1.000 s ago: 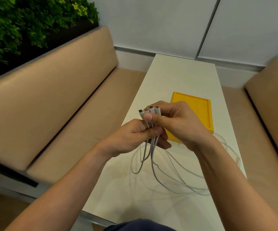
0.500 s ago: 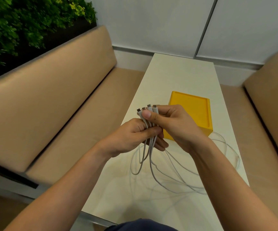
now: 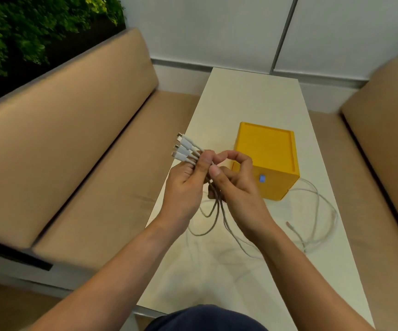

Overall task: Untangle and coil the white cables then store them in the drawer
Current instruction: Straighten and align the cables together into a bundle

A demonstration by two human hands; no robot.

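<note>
Several white cables hang in loops from my hands onto the white table. Their plug ends fan out up and to the left above my left hand, which grips the bundle just below the plugs. My right hand pinches the same strands a little lower, thumb against curled fingers. More cable loops lie on the table to the right, with one loose plug end. Behind my right hand stands the yellow drawer box with a small blue knob on its front.
Tan cushioned benches run along both sides of the narrow table, the left bench and the right bench. Green plants fill the upper left. A white wall stands beyond the table's far end.
My right hand has slid down off the plugs and now pinches the strands lower. The plug ends now fan out to the upper left. The camera tilted, showing the yellow box's front.
</note>
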